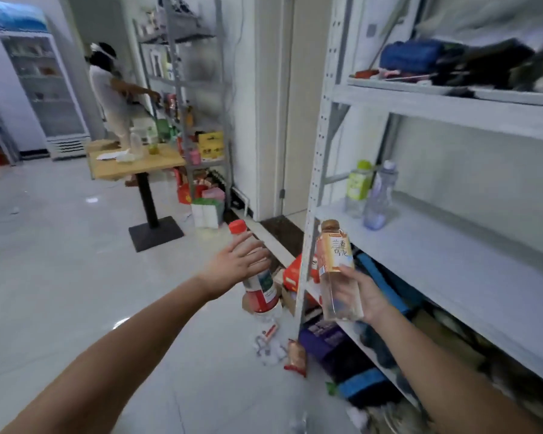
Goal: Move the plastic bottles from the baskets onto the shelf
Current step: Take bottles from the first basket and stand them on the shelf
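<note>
Head view: left hand (236, 265) grips a red-capped bottle (261, 288) just left of the shelf (445, 245). Right hand (368, 296) holds an orange-label bottle (335, 261) upright at its front edge. A green bottle (358, 187) and a clear bottle (380, 200) stand on it.

Cool, even indoor light is filling the room and throwing only soft shadows. Small glare patches are shining on the glossy floor (60, 245) at near left. Motion blur is smearing the upper shelf (452, 100) at right, and wide-angle distortion is bending the frame edges.
</note>
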A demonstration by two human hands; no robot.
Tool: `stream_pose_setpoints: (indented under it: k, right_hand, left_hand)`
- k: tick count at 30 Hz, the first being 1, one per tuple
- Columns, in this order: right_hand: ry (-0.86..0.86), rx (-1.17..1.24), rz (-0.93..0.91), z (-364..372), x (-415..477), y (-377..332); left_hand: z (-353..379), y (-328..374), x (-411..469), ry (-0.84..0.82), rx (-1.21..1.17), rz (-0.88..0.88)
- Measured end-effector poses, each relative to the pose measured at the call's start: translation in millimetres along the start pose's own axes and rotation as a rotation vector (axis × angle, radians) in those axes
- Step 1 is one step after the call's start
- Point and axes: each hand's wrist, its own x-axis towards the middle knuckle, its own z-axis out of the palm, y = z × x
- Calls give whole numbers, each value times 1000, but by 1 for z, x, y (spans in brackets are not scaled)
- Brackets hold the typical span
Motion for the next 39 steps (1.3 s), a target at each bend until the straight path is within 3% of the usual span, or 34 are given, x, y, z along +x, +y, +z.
stream_pose_setpoints:
  k: [7,13,26,30,39]
  right_hand:
    - [374,-102,-378,-76,-60,-61]
    - [567,-140,-510,-129,-74,-97]
    - [846,-256,-555,-198,0,-154]
    - [959,-129,-577,-211,13,-153]
    - [972,-175,-551,-225,28,-165]
  left_hand:
    - [11,25,146,274,-31,272]
    - [8,43,254,387,-71,435]
    - [61,60,426,508,-9,513]
    - [84,64,452,510,-54,488]
    - [115,72,474,730,-199,510]
